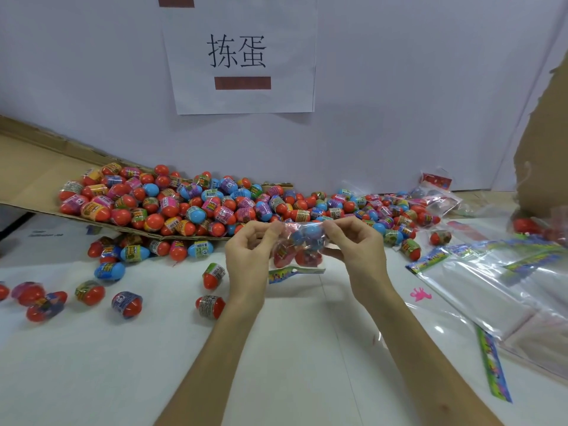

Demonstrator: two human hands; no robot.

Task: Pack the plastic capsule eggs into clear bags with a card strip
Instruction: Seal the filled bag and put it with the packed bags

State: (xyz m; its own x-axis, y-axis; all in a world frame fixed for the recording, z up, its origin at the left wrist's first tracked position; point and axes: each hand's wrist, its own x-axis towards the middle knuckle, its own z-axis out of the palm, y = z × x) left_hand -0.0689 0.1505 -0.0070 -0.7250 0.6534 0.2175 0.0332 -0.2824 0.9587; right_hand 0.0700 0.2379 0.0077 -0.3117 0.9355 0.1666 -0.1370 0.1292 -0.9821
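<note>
My left hand (pixel 250 250) and my right hand (pixel 353 241) each pinch an end of a clear bag (pixel 299 245) held just above the white table. Red and blue capsule eggs fill the bag. A colourful card strip (pixel 282 275) shows at its lower edge. Behind my hands lies a big heap of capsule eggs (pixel 190 202) on a flattened cardboard sheet (pixel 33 176). Loose eggs (pixel 126 304) are scattered on the table to the left.
A stack of empty clear bags with card strips (pixel 491 278) lies at the right, with a single strip (pixel 495 368) in front of it. A small pink scrap (pixel 420 294) sits near them. A brown cardboard box (pixel 544 142) stands at the far right. A paper sign (pixel 239 53) hangs on the wall.
</note>
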